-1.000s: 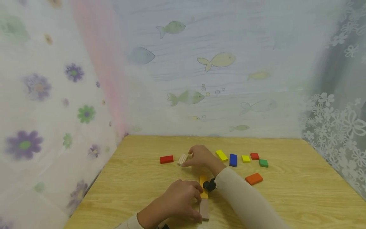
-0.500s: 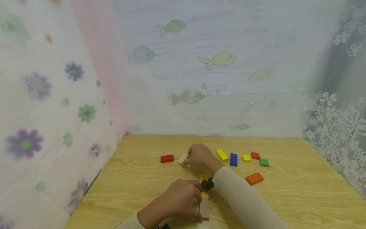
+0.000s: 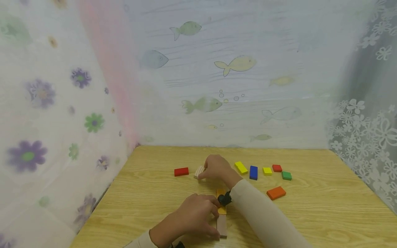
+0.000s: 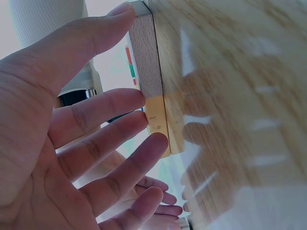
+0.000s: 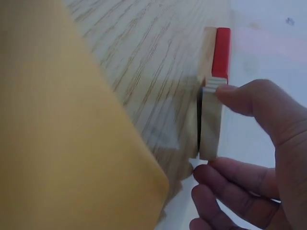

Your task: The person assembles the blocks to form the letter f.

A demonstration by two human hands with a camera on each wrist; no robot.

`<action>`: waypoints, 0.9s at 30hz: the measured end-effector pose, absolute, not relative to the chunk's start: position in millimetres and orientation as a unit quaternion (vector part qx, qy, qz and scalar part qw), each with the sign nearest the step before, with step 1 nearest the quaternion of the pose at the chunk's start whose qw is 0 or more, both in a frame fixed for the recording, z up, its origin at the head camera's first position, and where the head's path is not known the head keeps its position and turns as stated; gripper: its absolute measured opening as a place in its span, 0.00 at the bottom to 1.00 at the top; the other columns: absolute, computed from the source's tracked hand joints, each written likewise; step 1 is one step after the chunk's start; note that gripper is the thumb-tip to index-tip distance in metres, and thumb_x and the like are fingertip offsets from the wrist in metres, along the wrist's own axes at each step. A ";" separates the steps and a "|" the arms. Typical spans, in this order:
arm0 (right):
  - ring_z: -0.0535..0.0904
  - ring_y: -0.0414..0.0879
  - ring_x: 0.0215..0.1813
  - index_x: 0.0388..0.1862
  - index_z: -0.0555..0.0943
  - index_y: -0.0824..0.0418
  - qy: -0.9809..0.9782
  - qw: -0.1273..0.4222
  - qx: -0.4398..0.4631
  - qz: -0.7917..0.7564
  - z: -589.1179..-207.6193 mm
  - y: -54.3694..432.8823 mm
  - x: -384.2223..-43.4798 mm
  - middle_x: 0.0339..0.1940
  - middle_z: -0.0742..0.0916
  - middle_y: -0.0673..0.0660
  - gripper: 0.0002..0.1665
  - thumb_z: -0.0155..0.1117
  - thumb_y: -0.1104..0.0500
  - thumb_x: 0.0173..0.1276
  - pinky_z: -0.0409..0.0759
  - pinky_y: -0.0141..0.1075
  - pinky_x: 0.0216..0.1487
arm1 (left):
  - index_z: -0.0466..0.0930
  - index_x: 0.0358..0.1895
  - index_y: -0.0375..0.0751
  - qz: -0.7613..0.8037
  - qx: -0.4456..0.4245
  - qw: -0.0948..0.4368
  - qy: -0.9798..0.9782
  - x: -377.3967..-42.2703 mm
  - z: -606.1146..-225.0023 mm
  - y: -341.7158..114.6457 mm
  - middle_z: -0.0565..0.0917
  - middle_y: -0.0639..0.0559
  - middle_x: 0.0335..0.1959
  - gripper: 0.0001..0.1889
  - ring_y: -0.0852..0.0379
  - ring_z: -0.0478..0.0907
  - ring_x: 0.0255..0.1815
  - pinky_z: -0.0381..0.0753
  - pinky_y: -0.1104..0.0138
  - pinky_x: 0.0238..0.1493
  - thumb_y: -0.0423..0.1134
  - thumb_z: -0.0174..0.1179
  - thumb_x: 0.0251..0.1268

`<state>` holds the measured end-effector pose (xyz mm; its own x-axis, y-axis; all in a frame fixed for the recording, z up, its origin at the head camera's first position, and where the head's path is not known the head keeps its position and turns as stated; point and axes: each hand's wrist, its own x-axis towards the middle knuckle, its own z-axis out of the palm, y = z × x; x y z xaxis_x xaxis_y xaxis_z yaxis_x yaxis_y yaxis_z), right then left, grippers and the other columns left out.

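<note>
Over the far middle of the table my right hand (image 3: 218, 168) pinches a pale wooden block (image 5: 210, 127) with striped marks, thumb at one end and a fingertip at the other. A thin dark gap shows under the block in the right wrist view. My left hand (image 3: 195, 213) lies beside two blocks set end to end, a grey-brown block (image 3: 221, 226) and an amber-yellow block (image 4: 156, 115). Its thumb is at the grey-brown block's near end, and its loosely spread fingers reach to the side of the amber one. The right wrist camera partly covers the amber block in the head view.
A red block (image 3: 181, 172) lies left of the pale one. Right of my right hand are a yellow block (image 3: 241, 168), a blue block (image 3: 253, 173), small yellow (image 3: 267, 171), red (image 3: 277, 168) and green (image 3: 286, 176) blocks, and an orange block (image 3: 276, 193). Patterned sheets border the table.
The pale block has turned slightly in my right hand's fingers, its striped face looking more slanted. My left hand stays in place.
</note>
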<state>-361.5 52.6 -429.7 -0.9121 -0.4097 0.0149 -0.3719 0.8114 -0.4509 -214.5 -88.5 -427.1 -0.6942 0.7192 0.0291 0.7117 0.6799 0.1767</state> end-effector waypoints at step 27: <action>0.84 0.42 0.41 0.40 0.91 0.51 0.944 0.004 -0.236 -0.232 -422.3 89.2 -346.8 0.41 0.90 0.48 0.25 0.81 0.36 0.53 0.85 0.41 0.44 | 0.91 0.34 0.64 0.084 0.385 0.027 0.919 -212.6 -427.5 -87.7 0.84 0.71 0.56 0.18 0.68 0.80 0.56 0.76 0.66 0.42 0.67 0.79 0.44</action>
<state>-346.8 89.2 -422.3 -0.8890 -0.4466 0.1012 -0.4428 0.7818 -0.4390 -212.6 -87.7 -427.5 -0.7023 0.7117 0.0156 0.7028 0.6896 0.1745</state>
